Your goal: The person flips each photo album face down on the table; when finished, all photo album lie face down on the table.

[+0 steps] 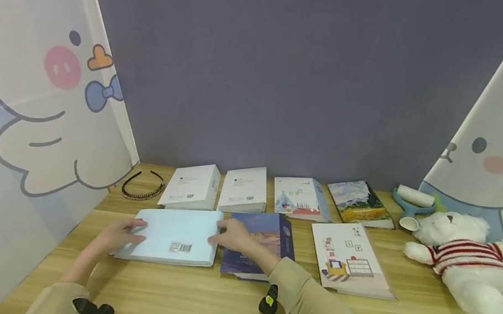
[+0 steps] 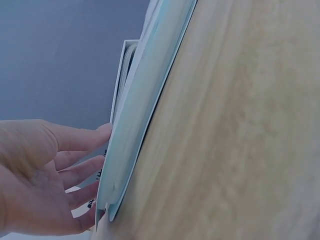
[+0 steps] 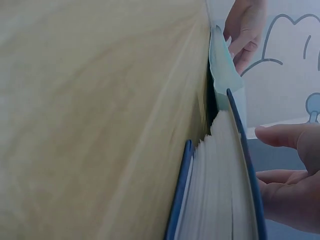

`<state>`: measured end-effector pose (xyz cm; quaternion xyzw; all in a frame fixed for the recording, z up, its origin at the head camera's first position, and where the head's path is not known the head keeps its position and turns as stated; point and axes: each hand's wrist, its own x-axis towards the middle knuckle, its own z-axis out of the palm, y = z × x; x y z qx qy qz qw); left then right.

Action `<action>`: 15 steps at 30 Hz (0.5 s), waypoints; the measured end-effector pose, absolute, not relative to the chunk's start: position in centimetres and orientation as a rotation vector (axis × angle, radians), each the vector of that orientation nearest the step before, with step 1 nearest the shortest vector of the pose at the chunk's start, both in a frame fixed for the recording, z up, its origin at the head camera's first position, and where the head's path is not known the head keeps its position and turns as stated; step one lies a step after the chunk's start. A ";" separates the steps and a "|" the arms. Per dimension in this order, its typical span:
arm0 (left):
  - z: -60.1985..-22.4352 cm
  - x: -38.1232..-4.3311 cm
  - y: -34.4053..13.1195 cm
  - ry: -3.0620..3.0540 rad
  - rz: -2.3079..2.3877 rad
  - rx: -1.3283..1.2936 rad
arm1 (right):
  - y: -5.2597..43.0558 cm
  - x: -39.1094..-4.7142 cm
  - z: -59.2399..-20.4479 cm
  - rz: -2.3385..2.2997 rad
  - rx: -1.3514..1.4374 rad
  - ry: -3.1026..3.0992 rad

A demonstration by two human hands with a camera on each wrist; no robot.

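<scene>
A pale blue album (image 1: 163, 226) with a barcode on its cover lies on the wooden table at front left. My left hand (image 1: 116, 234) touches its left edge; in the left wrist view the thumb meets the cover's rim and the other fingers spread loosely beside it. At its right edge is my right hand (image 1: 235, 235), thumb and fingers relaxed and spaced apart at the upper right corner. Right beside the album lies a dark blue album (image 1: 285, 238), partly hidden under my right forearm; its thick pages (image 3: 215, 175) show in the right wrist view.
Behind stand two white albums (image 1: 188, 185) (image 1: 245, 187), a tent-picture album (image 1: 298, 193) and a landscape-painting album (image 1: 360, 201). A furniture-picture album (image 1: 350, 256) lies at right. A headband (image 1: 141, 195) sits far left, a teddy bear (image 1: 466, 259) and a lint roller (image 1: 416, 196) far right.
</scene>
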<state>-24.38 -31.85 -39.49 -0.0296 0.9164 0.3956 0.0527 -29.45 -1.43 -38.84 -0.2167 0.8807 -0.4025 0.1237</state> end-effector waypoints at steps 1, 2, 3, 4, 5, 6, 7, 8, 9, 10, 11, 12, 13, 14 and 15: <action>-39.4 -24.4 -31.8 2.783 1.201 -0.090 | -1.4 -29.5 -38.9 -1.170 -0.640 2.570; -39.4 -24.3 -31.8 2.782 1.198 -0.087 | -1.4 -29.4 -39.0 -1.159 -0.649 2.574; -39.3 -24.3 -31.7 2.783 1.194 -0.087 | -1.4 -29.4 -39.0 -1.151 -0.657 2.573; -39.3 -24.2 -31.7 2.781 1.194 -0.083 | -1.4 -29.4 -39.1 -1.140 -0.661 2.571; -39.2 -24.2 -31.6 2.779 1.194 -0.079 | -1.4 -29.3 -39.1 -1.126 -0.666 2.567; -39.2 -24.2 -31.6 2.780 1.190 -0.075 | -1.4 -29.3 -39.0 -1.108 -0.669 2.564; -39.1 -24.1 -31.5 2.779 1.190 -0.072 | -1.4 -29.2 -39.0 -1.090 -0.672 2.561; -39.1 -24.1 -31.5 2.778 1.188 -0.069 | -1.4 -29.2 -39.0 -1.069 -0.674 2.560; -39.1 -24.1 -31.4 2.776 1.188 -0.065 | -1.4 -29.2 -39.0 -1.057 -0.675 2.559; -39.1 -24.0 -31.4 2.774 1.189 -0.061 | -1.4 -29.2 -39.0 -1.043 -0.684 2.555; -39.1 -24.0 -31.4 2.774 1.188 -0.061 | -1.5 -29.2 -38.9 -1.034 -0.691 2.555; -39.1 -24.0 -31.4 2.773 1.188 -0.062 | -1.5 -29.2 -38.9 -1.025 -0.701 2.553; -39.1 -24.0 -31.4 2.771 1.190 -0.063 | -1.6 -29.3 -39.0 -1.024 -0.714 2.554; -39.1 -24.0 -31.4 2.773 1.187 -0.065 | -1.6 -29.4 -39.0 -1.024 -0.725 2.549; -39.1 -24.0 -31.4 2.776 1.182 -0.069 | -1.7 -29.4 -39.0 -1.027 -0.737 2.544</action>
